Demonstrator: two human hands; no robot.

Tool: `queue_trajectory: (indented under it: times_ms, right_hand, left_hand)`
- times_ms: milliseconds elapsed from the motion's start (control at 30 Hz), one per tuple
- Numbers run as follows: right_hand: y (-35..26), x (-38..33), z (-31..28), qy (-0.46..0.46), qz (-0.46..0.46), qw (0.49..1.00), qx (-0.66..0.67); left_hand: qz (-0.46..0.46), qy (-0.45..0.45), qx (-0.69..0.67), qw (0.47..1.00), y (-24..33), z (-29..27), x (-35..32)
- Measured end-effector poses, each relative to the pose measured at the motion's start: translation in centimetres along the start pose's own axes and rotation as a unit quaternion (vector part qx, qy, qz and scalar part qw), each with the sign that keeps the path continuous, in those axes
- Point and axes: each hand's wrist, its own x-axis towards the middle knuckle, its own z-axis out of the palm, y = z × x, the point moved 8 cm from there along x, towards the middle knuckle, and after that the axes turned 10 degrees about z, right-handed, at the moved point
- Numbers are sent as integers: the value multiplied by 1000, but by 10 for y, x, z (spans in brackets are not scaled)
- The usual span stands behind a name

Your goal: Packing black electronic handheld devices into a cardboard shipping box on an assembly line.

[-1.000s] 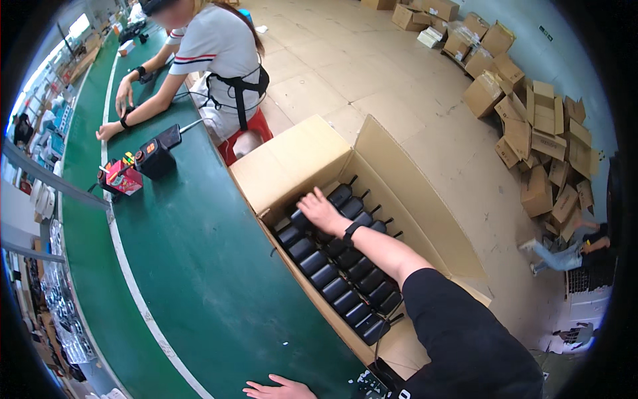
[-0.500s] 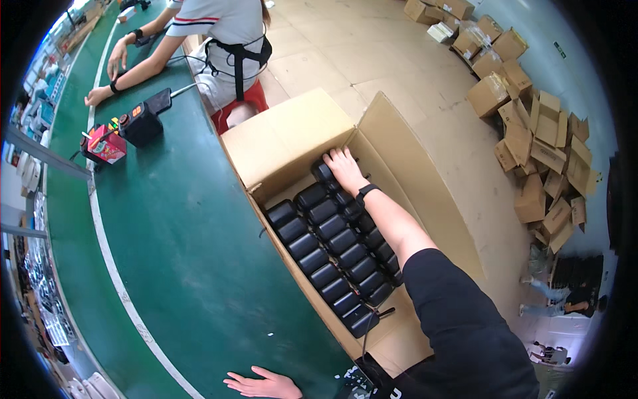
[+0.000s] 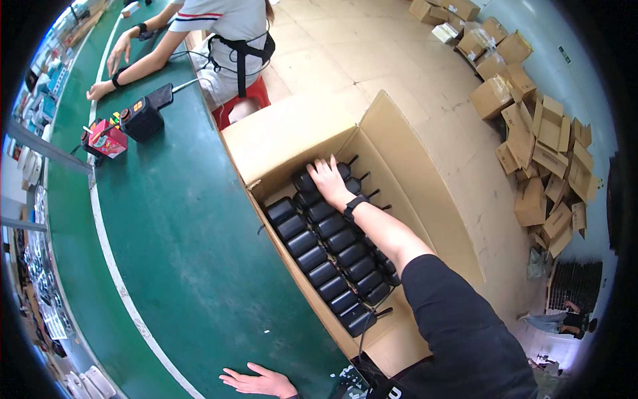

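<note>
My right hand [image 3: 327, 183] reaches into an open cardboard box [image 3: 405, 174], its fingers bent over a black rounded device [image 3: 304, 178] at the far end of a row. My palm hides part of that device. Several matching black devices [image 3: 321, 272] lie packed side by side in rows, and short black rods stick out from some of them. On the green tabletop, my left hand [image 3: 260, 382] rests with fingers spread, holding nothing, left of the box's near end.
A co-worker [image 3: 232, 53] sits at the bench's far end. Nearby stand a black device with a lit display [image 3: 141, 120] and a small red carton [image 3: 108, 139]. Cardboard boxes [image 3: 548, 159] are heaped on the floor at right. White scraps [image 3: 349, 384] lie near the bench edge.
My right hand has moved left and slightly nearer inside the box, and the black device under its fingers has shifted with it. My left hand stays open on the bench.
</note>
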Motion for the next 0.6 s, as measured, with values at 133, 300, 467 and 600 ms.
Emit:
queue_trajectory:
  times_ms: [133, 300, 467, 600]
  right_hand:
    - [5, 5, 4, -18, 15, 999, 40]
    - [0, 16, 9, -82, -41, 995, -37]
    - [14, 15, -22, -92, -21, 994, 55]
    - [41, -4, -25, -256, 318, 858, 313]
  left_hand:
    - [7, 6, 1, 1000, 2, 1, -2]
    - [6, 15, -13, 1000, 5, -2, 0]
    - [-8, -2, -15, 1000, 0, 1, 1]
    - [-11, -6, -5, 1000, -1, 0, 2]
